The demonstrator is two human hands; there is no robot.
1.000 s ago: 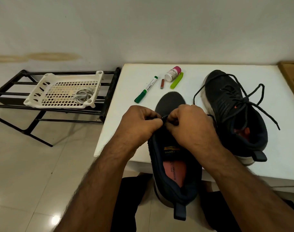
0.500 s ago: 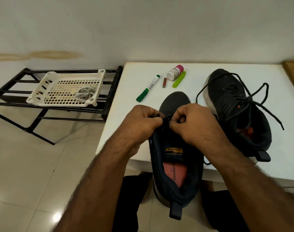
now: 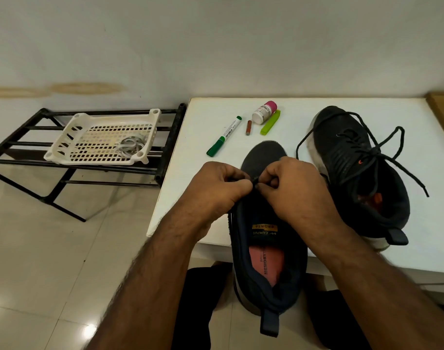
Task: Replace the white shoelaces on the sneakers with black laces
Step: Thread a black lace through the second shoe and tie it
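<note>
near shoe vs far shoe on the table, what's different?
The near shoe overhangs the table edge, both hands at its lacing; the far shoe lies wholly on the table, untouched. Far shoe shows black laces, ends loose; near shoe's lacing is hidden. Both are dark, heel toward camera.

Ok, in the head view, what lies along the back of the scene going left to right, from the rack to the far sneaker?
Black rack → white basket holding white laces → green marker → brown stick → pink-capped bottle → lime clip → black-laced sneaker.
</note>
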